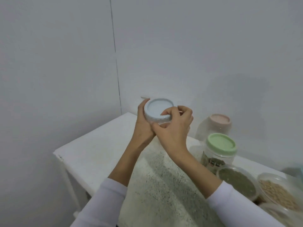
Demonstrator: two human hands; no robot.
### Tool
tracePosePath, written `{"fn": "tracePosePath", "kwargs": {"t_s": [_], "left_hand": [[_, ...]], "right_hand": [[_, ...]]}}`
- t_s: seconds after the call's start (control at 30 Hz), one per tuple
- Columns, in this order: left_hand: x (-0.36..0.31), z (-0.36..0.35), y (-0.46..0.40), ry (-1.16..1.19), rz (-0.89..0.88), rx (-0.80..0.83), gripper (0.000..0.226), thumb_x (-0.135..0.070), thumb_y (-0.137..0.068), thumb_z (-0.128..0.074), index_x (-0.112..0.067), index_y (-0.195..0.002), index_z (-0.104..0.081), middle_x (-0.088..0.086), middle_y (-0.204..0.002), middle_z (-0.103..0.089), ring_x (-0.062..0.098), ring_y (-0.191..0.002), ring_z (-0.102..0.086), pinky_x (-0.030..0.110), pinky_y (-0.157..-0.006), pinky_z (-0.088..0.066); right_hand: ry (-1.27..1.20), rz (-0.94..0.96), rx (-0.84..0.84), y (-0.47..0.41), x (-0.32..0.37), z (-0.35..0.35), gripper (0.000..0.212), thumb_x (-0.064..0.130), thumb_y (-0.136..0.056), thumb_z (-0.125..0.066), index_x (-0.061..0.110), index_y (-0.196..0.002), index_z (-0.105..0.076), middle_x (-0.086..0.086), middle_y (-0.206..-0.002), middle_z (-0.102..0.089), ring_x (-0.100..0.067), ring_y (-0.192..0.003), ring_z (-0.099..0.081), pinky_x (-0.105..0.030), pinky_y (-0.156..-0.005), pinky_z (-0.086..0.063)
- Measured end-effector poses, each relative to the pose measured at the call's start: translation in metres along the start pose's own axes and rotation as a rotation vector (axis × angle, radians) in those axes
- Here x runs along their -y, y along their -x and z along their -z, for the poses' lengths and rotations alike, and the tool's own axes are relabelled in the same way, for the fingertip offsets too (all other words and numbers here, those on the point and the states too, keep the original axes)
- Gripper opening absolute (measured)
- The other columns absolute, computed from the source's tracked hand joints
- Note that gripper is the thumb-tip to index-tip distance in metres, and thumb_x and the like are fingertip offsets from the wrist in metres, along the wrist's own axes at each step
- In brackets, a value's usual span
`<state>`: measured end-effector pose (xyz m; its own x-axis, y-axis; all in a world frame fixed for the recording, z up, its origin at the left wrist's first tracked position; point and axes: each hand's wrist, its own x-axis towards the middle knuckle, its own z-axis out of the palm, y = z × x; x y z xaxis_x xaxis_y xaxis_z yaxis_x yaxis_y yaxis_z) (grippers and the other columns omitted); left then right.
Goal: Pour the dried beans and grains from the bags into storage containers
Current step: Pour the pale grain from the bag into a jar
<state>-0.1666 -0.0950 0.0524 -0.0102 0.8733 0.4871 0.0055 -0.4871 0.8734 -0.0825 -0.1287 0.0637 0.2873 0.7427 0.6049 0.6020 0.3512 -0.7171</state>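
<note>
I see left hand [144, 126] gripping jar with blue lid [158, 112] | right hand [173, 126] pinching lid rim | green-lidded jar [218, 153]: dried leaves | open tubs: green grain [237, 183], pale beans [277, 194]

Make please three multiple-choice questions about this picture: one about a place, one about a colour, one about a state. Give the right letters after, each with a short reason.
1. Where is the pink-lidded jar?
A. against the wall, behind the green-lidded jar
B. at the table's left edge
C. in a hand

2. What colour is the lid being held?
A. green
B. light blue
C. pink

3. What state is the green-lidded jar in?
A. open
B. lying on its side
C. upright, lid on

Answers:
1 A: it stands farther back than the green one, by the wall.
2 B: the lid between the left hand and right hand is light blue.
3 C: its green lid sits on top.
</note>
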Motion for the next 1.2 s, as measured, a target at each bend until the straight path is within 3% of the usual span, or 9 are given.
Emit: {"fn": "tracePosePath", "kwargs": {"t_s": [0.13,0.27,0.4,0.53,0.63,0.73,0.9,1.03,1.2], "left_hand": [[0.027,0.034,0.014,-0.047,0.076,-0.06,0.07,-0.003,-0.072,-0.079,-0.023,-0.126,-0.039,-0.009,-0.119,-0.05,-0.004,-0.104,-0.053,0.006,-0.082,-0.045],[0.049,0.056,0.028,-0.046,0.153,-0.103,0.059,0.0,-0.072,-0.079,-0.025,-0.115,-0.048,-0.006,-0.114,-0.055,0.007,-0.104,-0.058,0.017,-0.083,-0.051],[0.073,0.071,0.041,-0.128,0.228,-0.065,0.076,-0.014,-0.064,-0.087,-0.018,-0.127,-0.046,0.002,-0.124,-0.056,0.016,-0.112,-0.059,0.044,-0.091,-0.054],[0.085,0.071,0.049,-0.21,0.211,-0.024,0.078,-0.03,-0.065,-0.082,-0.012,-0.131,-0.045,0.001,-0.123,-0.056,0.007,-0.11,-0.058,0.024,-0.09,-0.053],[0.087,0.073,0.049,-0.249,0.197,0.001,0.06,-0.041,-0.075,-0.067,-0.011,-0.124,-0.052,0.001,-0.116,-0.06,-0.002,-0.102,-0.058,0.008,-0.08,-0.045],[0.089,0.078,0.048,-0.258,0.224,0.016,0.026,-0.022,-0.092,-0.059,-0.017,-0.117,-0.054,-0.003,-0.11,-0.06,-0.002,-0.096,-0.057,0.012,-0.08,-0.042],[0.093,0.082,0.045,-0.251,0.219,0.018,0.041,-0.033,-0.085,-0.059,-0.022,-0.124,-0.053,0.0,-0.119,-0.061,0.015,-0.109,-0.058,0.028,-0.091,-0.048],[0.096,0.087,0.042,-0.189,0.271,0.049,0.036,-0.01,-0.092,-0.059,-0.012,-0.126,-0.052,-0.007,-0.104,-0.062,0.005,-0.092,-0.059,0.017,-0.076,-0.047],[0.095,0.094,0.039,-0.208,0.268,0.102,0.034,-0.015,-0.085,-0.064,-0.024,-0.117,-0.053,-0.019,-0.094,-0.059,-0.001,-0.085,-0.057,0.014,-0.072,-0.045]], "right_hand": [[0.081,-0.038,0.159,0.015,-0.003,-0.033,0.044,0.027,-0.065,-0.075,0.021,-0.101,-0.05,0.001,-0.116,-0.032,-0.02,-0.116,-0.031,-0.041,-0.099,-0.034],[0.157,-0.016,0.319,0.023,-0.003,-0.057,0.061,0.036,-0.069,-0.073,0.02,-0.122,-0.045,-0.001,-0.125,-0.037,-0.02,-0.121,-0.033,-0.036,-0.101,-0.031],[0.283,0.002,0.4,0.025,-0.001,-0.075,0.066,0.053,-0.078,-0.063,0.019,-0.131,-0.042,-0.002,-0.132,-0.043,-0.022,-0.123,-0.035,-0.037,-0.096,-0.032],[0.461,0.037,0.461,0.031,0.001,-0.09,0.071,0.062,-0.08,-0.053,0.014,-0.132,-0.044,-0.006,-0.133,-0.043,-0.025,-0.123,-0.034,-0.041,-0.096,-0.031],[0.568,0.063,0.449,0.036,0.002,-0.1,0.073,0.065,-0.082,-0.048,0.012,-0.131,-0.044,-0.008,-0.133,-0.043,-0.027,-0.123,-0.034,-0.042,-0.096,-0.032],[0.616,0.044,0.467,0.038,0.003,-0.111,0.075,0.065,-0.084,-0.047,0.008,-0.131,-0.041,-0.01,-0.132,-0.041,-0.029,-0.123,-0.033,-0.043,-0.093,-0.035],[0.708,-0.042,0.478,0.032,0.005,-0.129,0.081,0.066,-0.085,-0.045,0.001,-0.134,-0.039,-0.014,-0.132,-0.039,-0.034,-0.122,-0.036,-0.045,-0.094,-0.036],[0.711,-0.061,0.438,0.029,0.006,-0.138,0.068,0.056,-0.086,-0.046,0.004,-0.129,-0.043,-0.014,-0.128,-0.043,-0.033,-0.118,-0.04,-0.044,-0.091,-0.036],[0.659,0.04,0.405,0.029,0.002,-0.135,0.057,0.049,-0.084,-0.047,0.008,-0.123,-0.048,-0.008,-0.125,-0.046,-0.028,-0.116,-0.042,-0.041,-0.088,-0.036]]}}
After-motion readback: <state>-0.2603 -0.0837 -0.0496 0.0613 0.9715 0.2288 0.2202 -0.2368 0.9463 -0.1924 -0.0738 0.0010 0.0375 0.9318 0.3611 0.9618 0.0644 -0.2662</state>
